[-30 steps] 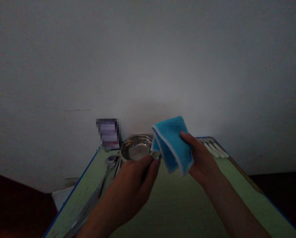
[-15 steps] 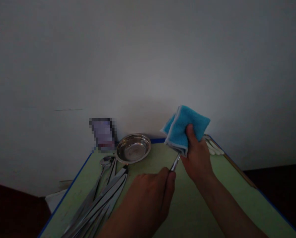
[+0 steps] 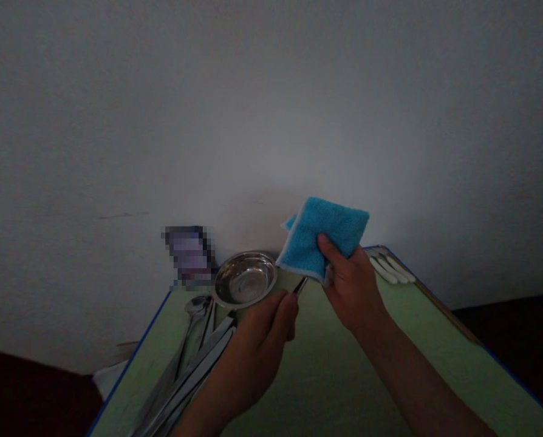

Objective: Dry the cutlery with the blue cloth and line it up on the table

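Observation:
My left hand (image 3: 269, 328) is closed around the lower end of a slim metal utensil (image 3: 301, 285), of which only a short shiny length shows. Its upper end disappears under a folded blue cloth (image 3: 330, 221) with pale edging, so I cannot tell its kind. With the thumb lying on top, my right hand (image 3: 351, 279) grips the cloth around that hidden end. Both hands are held above the green table (image 3: 344, 376). A round steel bowl (image 3: 245, 282) sits behind my left hand.
At the left lie metal spoons (image 3: 197, 305) and several long flat metal utensils (image 3: 194, 370), partly behind my left arm. Several white-handled pieces of cutlery (image 3: 390, 267) lie at the far right edge. A blurred-out phone-like device (image 3: 189, 255) leans against the wall (image 3: 271, 121).
Both hands, with the cloth and the utensil, have shifted left. The cloth now lies flatter and faces me more. The view has moved slightly.

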Tool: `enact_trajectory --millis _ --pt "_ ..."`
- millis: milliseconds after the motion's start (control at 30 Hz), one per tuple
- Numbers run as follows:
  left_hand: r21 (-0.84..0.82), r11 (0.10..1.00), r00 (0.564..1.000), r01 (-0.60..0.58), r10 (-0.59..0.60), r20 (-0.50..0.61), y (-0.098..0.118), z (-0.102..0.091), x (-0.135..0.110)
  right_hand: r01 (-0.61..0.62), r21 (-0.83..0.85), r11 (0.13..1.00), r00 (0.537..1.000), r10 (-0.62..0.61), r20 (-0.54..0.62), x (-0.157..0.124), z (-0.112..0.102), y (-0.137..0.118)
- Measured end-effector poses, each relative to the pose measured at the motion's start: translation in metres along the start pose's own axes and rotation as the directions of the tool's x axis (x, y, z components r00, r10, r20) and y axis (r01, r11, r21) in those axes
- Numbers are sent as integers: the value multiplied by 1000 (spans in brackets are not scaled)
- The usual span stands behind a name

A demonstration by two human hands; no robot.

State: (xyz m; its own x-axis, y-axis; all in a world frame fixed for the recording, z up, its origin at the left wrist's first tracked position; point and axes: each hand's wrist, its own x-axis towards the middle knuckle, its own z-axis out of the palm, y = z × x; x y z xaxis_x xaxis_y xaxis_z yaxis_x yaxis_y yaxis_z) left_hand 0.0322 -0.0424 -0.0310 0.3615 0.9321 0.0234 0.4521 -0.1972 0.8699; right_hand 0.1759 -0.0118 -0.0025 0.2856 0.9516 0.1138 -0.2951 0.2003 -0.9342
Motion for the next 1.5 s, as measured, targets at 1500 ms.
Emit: enact_trajectory --millis 1500 --pt "132 966 975 -223 218 49 -23 7 77 229 214 950 972 -211 -102 80 15 62"
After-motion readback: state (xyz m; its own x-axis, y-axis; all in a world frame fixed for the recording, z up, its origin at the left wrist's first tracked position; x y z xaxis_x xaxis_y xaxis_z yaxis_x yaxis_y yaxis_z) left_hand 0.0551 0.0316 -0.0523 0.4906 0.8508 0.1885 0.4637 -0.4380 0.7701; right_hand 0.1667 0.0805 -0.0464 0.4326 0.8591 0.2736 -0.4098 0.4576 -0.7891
